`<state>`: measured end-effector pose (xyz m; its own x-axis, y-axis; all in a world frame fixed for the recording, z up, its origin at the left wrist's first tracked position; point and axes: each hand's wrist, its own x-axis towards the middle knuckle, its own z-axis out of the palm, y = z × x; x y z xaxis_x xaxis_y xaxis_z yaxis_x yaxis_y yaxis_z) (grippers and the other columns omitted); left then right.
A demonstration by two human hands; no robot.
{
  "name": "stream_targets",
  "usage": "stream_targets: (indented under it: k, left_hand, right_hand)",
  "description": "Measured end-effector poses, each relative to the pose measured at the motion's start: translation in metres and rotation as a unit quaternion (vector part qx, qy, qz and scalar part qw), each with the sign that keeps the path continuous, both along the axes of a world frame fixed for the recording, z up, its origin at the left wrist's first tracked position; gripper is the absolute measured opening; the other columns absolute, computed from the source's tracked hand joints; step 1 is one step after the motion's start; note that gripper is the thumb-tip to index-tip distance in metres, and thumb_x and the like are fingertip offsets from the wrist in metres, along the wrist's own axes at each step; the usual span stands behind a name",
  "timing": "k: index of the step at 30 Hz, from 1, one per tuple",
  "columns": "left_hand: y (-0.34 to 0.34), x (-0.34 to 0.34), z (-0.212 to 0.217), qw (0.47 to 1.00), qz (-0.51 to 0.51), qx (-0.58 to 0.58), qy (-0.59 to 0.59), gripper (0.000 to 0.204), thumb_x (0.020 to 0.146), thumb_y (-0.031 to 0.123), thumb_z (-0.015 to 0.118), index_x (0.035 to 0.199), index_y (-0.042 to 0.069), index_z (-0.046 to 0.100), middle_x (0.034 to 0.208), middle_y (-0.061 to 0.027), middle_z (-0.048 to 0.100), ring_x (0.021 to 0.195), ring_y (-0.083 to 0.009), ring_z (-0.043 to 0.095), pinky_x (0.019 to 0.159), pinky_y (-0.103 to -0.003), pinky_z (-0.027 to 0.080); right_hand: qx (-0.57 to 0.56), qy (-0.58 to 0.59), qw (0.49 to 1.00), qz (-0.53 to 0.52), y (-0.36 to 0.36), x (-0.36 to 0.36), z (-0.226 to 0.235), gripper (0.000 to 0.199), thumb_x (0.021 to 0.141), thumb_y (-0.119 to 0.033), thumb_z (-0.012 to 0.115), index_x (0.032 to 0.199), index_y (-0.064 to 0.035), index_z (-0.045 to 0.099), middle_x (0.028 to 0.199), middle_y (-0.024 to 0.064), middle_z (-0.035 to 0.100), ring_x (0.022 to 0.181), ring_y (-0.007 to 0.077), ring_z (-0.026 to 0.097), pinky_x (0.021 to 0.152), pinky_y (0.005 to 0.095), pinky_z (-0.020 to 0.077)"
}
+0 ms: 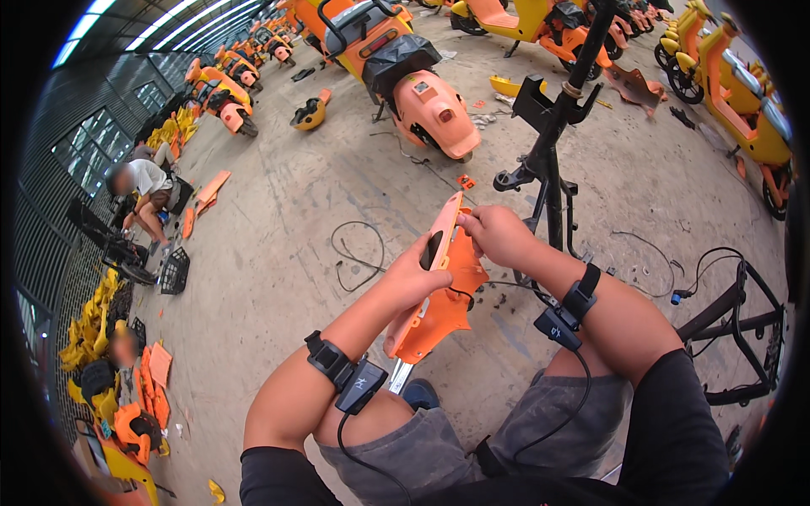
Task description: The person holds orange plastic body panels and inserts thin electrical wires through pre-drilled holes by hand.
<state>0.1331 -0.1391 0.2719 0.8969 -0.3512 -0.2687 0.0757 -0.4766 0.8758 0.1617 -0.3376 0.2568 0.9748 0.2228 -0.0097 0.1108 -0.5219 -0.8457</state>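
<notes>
An orange plastic scooter panel [434, 325] is held upright and tilted between my knees, its pale outer face to the left and its hollow inner side to the right. My left hand [413, 282] is wrapped round the panel's left side, thumb over the edge. At its upper end my right hand [498, 236] is closed with fingers pinched at the rim; whether they also hold a small part is hidden. A dark cable [460, 293] runs beside the panel. Just beyond my right hand stands a bare black scooter frame [548, 152].
An orange scooter [430, 105] is parked ahead. Another black frame [742, 329] lies at right. A loose cable [359, 253] is on the floor. At left a person [152, 190] crouches near a black basket [175, 270]; yellow panels [93, 320] are piled nearby.
</notes>
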Motion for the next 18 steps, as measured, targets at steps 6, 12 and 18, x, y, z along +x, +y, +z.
stream_targets:
  k: [6, 12, 18]
  left_hand:
    - [0.003, 0.004, -0.007, 1.000, -0.001, 0.011, -0.013, 0.082, 0.070, 0.017, 0.069, 0.144, 0.005, 0.038, 0.110, -0.0113, 0.061, 0.097, -0.0193, 0.058, 0.088, -0.030, 0.045]
    - [0.003, 0.003, -0.006, 1.000, 0.003, 0.002, -0.008, 0.085, 0.069, 0.017, 0.069, 0.146, 0.005, 0.036, 0.110, -0.0115, 0.061, 0.097, -0.0189, 0.058, 0.087, -0.030, 0.046]
    - [0.002, 0.000, 0.003, 1.000, 0.004, -0.014, 0.004, 0.086, 0.069, 0.015, 0.069, 0.147, 0.005, 0.034, 0.112, -0.0129, 0.060, 0.097, -0.0186, 0.057, 0.087, -0.030, 0.045]
  right_hand:
    - [-0.074, -0.064, 0.995, 0.005, 0.000, 0.001, -0.001, 0.039, 0.099, -0.034, 0.050, 0.083, -0.0008, 0.063, 0.063, 0.0163, 0.062, 0.061, 0.0340, 0.062, 0.061, 0.0450, 0.0487]
    - [-0.110, -0.132, 0.985, -0.002, 0.000, 0.005, -0.009, 0.036, 0.096, -0.035, 0.053, 0.082, -0.0028, 0.063, 0.069, 0.0207, 0.063, 0.068, 0.0406, 0.061, 0.064, 0.0498, 0.0479]
    - [-0.141, -0.192, 0.971, -0.002, 0.003, 0.005, -0.010, 0.036, 0.095, -0.035, 0.056, 0.082, -0.0021, 0.062, 0.068, 0.0213, 0.062, 0.068, 0.0412, 0.061, 0.062, 0.0495, 0.0483]
